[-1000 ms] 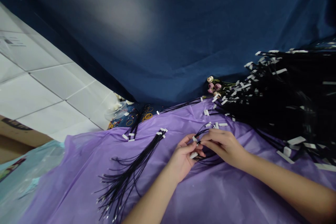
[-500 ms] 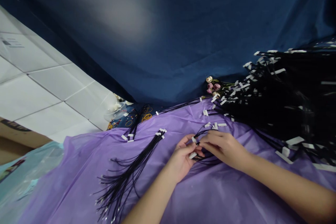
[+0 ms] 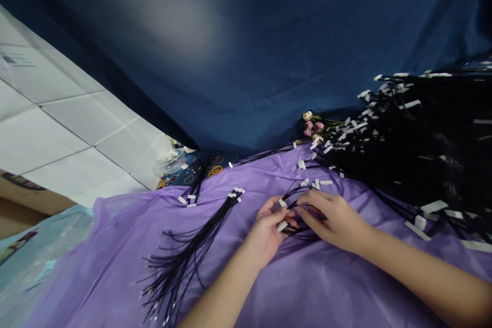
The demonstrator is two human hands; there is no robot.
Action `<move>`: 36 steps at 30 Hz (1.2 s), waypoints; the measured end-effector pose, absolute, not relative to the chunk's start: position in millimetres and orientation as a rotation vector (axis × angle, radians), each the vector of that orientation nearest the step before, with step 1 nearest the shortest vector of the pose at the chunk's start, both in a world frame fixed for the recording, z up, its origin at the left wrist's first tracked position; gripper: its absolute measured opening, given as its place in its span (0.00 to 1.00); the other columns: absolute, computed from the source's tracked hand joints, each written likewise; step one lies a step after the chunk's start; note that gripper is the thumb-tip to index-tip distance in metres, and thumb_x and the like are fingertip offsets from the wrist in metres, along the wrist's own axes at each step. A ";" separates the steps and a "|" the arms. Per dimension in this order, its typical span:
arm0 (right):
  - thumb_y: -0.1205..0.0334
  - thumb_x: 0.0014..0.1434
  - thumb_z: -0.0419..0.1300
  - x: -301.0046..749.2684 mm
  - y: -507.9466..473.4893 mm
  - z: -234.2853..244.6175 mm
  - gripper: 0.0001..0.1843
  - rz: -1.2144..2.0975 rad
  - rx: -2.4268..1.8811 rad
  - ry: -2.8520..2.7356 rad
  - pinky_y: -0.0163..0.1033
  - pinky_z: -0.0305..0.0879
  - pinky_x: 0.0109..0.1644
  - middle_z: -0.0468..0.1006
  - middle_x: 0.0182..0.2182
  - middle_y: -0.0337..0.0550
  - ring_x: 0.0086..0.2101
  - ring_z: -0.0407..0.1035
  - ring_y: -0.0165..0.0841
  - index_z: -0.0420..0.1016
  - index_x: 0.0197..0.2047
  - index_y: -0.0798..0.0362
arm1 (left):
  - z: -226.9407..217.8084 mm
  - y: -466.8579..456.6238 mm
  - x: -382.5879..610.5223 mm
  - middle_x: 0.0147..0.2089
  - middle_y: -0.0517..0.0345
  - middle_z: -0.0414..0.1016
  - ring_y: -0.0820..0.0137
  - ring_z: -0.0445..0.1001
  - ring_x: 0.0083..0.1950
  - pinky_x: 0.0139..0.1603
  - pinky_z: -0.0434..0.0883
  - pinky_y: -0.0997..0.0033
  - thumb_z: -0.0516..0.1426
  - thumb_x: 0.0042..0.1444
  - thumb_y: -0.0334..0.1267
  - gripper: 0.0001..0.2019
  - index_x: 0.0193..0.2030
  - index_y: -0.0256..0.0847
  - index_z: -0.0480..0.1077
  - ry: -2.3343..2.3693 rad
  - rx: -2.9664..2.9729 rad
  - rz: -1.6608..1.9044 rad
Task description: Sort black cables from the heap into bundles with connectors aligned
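1. Right hand [image 3: 340, 220] has eased off the left hand [image 3: 267, 233], thumb and forefinger now narrowly parted; whether they grip a strand, can't tell.
2. Left hand pinches white-tagged black cords [image 3: 303, 236] over the purple cloth [image 3: 307, 282].
3. Another bundle [image 3: 205, 236] lies leftward, tagged end toward the cloth's far edge; a black heap [image 3: 415, 148] covers its right side.

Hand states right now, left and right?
Left hand: closed, holding white-tagged black cords.
Right hand: at those cords; grip cannot be told.
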State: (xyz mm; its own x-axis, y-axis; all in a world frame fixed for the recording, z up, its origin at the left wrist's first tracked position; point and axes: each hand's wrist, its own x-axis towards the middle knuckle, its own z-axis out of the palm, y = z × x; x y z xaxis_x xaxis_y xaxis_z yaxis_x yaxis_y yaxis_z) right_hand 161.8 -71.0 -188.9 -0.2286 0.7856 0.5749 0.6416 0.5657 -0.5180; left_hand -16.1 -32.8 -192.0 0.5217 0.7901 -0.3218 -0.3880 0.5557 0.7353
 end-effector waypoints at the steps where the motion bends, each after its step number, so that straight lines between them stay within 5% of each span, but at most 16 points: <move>1: 0.69 0.62 0.52 162.1 -71.2 -188.5 0.06 0.224 -1.142 -1.958 0.33 0.64 0.33 0.75 0.33 0.41 0.31 0.71 0.30 0.67 0.41 0.51 | -192.0 -33.0 -16.1 0.31 0.55 0.76 0.74 0.73 0.28 0.33 0.68 0.76 0.62 0.51 0.30 0.16 0.46 0.38 0.64 0.702 0.653 0.772; 16: 0.66 0.62 0.53 160.9 -69.2 -183.2 0.06 0.636 -1.304 -1.789 0.32 0.59 0.29 0.75 0.26 0.36 0.25 0.67 0.28 0.71 0.34 0.51 | -200.3 -43.0 -6.5 0.33 0.56 0.78 0.72 0.75 0.29 0.35 0.66 0.74 0.63 0.52 0.38 0.16 0.45 0.38 0.65 0.922 1.074 1.017; 36: 0.68 0.62 0.52 159.0 -67.8 -181.9 0.08 0.618 -1.256 -1.848 0.33 0.60 0.31 0.75 0.28 0.38 0.27 0.68 0.28 0.69 0.33 0.52 | -197.0 -42.9 -8.7 0.32 0.56 0.77 0.72 0.75 0.29 0.37 0.67 0.73 0.64 0.51 0.39 0.18 0.45 0.37 0.65 0.897 1.043 0.942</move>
